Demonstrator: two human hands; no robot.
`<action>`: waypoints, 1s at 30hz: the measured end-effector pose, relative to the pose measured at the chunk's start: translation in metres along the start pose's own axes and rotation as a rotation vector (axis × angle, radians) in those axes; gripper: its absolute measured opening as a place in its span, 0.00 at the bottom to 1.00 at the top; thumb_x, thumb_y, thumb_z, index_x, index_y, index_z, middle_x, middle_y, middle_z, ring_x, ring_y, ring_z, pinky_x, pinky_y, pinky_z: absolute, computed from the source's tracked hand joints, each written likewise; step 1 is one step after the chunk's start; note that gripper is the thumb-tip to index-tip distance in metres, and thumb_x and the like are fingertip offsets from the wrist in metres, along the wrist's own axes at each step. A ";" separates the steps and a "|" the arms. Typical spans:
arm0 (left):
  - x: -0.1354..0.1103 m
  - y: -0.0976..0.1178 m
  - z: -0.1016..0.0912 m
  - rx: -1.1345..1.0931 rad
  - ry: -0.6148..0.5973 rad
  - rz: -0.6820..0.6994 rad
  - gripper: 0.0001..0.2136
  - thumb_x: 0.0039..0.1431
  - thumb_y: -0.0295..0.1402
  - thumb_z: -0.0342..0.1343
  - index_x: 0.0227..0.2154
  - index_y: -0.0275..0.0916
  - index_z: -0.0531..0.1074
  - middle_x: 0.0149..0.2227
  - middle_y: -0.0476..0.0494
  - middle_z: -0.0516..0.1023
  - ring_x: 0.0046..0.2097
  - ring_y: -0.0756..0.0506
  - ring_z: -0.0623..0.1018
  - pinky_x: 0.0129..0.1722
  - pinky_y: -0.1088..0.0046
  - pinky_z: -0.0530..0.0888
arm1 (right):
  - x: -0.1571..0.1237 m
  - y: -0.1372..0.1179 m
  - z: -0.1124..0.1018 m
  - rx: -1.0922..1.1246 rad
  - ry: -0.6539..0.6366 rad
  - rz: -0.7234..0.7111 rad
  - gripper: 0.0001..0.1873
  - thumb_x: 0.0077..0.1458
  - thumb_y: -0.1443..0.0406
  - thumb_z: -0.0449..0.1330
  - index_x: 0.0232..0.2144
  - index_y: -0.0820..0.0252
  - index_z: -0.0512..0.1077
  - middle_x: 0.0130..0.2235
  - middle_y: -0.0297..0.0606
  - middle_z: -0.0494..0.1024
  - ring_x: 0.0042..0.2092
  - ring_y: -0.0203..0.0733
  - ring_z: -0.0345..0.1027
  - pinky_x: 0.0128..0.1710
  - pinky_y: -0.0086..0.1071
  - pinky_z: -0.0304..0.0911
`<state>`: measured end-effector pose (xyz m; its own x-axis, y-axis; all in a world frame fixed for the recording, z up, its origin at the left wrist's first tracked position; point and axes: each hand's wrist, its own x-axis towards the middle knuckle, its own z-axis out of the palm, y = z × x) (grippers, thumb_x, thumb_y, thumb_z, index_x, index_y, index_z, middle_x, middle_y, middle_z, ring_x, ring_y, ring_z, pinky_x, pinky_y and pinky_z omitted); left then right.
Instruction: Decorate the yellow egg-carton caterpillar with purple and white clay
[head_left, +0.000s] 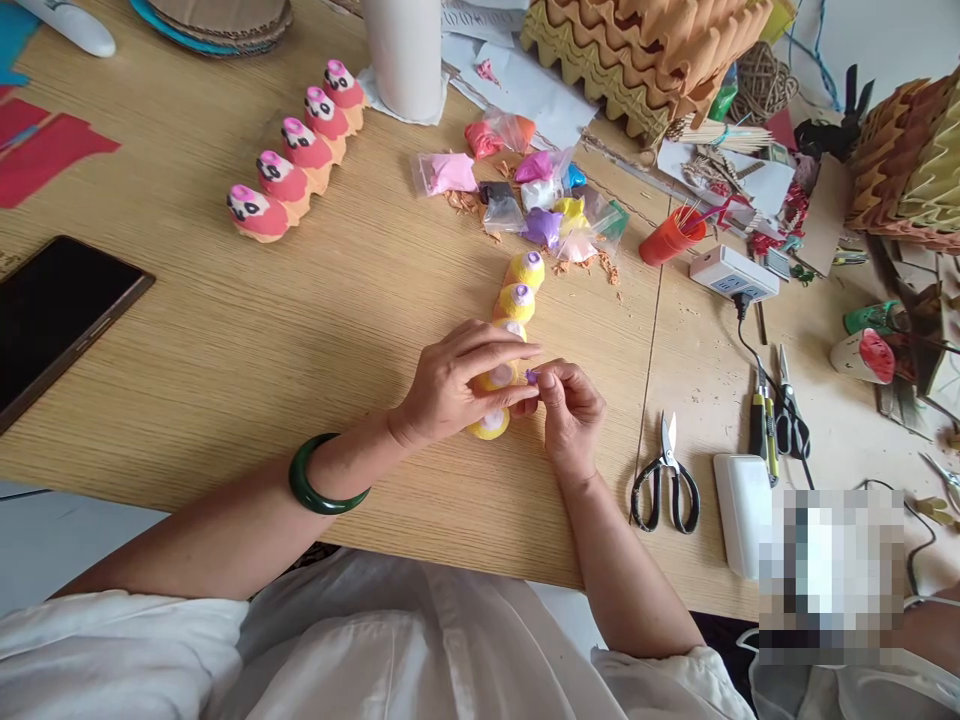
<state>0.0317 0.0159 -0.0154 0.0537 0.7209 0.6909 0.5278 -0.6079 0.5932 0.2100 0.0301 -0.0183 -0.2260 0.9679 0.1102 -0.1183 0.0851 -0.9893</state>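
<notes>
A row of yellow egg-carton cups (pixel 517 300) with purple and white dots lies on the wooden table (pixel 262 330). My left hand (pixel 457 385), with a green bangle on its wrist, rests over the near cups, its fingers pressed on one of them. Beside it, my right hand (pixel 571 415) pinches a small purple bit of clay (pixel 532 377) at its fingertips, touching the left hand's fingers. The nearest yellow cup (pixel 489 424) peeks out below the left hand.
A row of pink painted cups (pixel 296 160) lies at the upper left, bags of coloured clay (pixel 536 195) behind the yellow row. Black scissors (pixel 666 480), pliers, a power strip (pixel 731 275), a red cup, a phone (pixel 52 320) and stacked egg cartons (pixel 645 50) surround the work spot.
</notes>
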 end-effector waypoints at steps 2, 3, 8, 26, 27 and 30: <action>-0.001 0.000 0.002 -0.009 0.010 0.009 0.08 0.69 0.36 0.67 0.47 0.41 0.82 0.42 0.45 0.87 0.44 0.46 0.83 0.47 0.68 0.79 | 0.000 0.000 0.000 0.017 -0.007 -0.006 0.16 0.65 0.51 0.69 0.31 0.55 0.76 0.26 0.27 0.74 0.23 0.33 0.71 0.25 0.30 0.72; -0.001 0.000 0.003 -0.018 0.014 0.017 0.05 0.69 0.34 0.66 0.45 0.41 0.83 0.39 0.46 0.87 0.42 0.46 0.82 0.45 0.69 0.79 | 0.000 0.001 0.000 0.020 -0.011 -0.008 0.17 0.65 0.51 0.69 0.31 0.55 0.75 0.26 0.27 0.74 0.23 0.33 0.71 0.25 0.30 0.72; -0.001 0.001 0.002 -0.043 0.031 0.028 0.02 0.70 0.31 0.65 0.40 0.41 0.82 0.37 0.47 0.87 0.39 0.47 0.81 0.43 0.69 0.78 | 0.001 0.001 0.000 0.021 -0.014 0.050 0.18 0.61 0.47 0.70 0.36 0.54 0.77 0.27 0.29 0.77 0.24 0.34 0.71 0.26 0.31 0.74; 0.001 0.003 -0.003 -0.028 -0.028 -0.041 0.06 0.73 0.35 0.62 0.41 0.43 0.84 0.38 0.48 0.87 0.39 0.48 0.82 0.44 0.71 0.79 | 0.001 -0.003 -0.001 -0.002 -0.051 0.050 0.21 0.63 0.45 0.68 0.33 0.55 0.76 0.26 0.29 0.78 0.24 0.35 0.72 0.26 0.31 0.73; 0.001 0.003 -0.003 -0.029 -0.039 -0.052 0.07 0.73 0.37 0.62 0.43 0.43 0.84 0.39 0.47 0.87 0.40 0.48 0.82 0.45 0.71 0.80 | 0.001 -0.003 -0.002 0.005 -0.052 0.060 0.20 0.62 0.45 0.69 0.34 0.55 0.76 0.26 0.29 0.78 0.24 0.35 0.73 0.26 0.31 0.74; 0.000 0.002 -0.003 -0.035 -0.050 -0.071 0.13 0.70 0.43 0.64 0.51 0.42 0.82 0.44 0.44 0.86 0.45 0.46 0.84 0.48 0.71 0.80 | 0.001 -0.001 -0.002 0.028 -0.044 0.066 0.17 0.62 0.49 0.70 0.35 0.55 0.78 0.25 0.28 0.78 0.23 0.34 0.73 0.25 0.30 0.73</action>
<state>0.0301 0.0133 -0.0130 0.0594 0.7779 0.6256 0.5018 -0.5650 0.6549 0.2119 0.0319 -0.0178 -0.2761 0.9599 0.0494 -0.1287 0.0141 -0.9916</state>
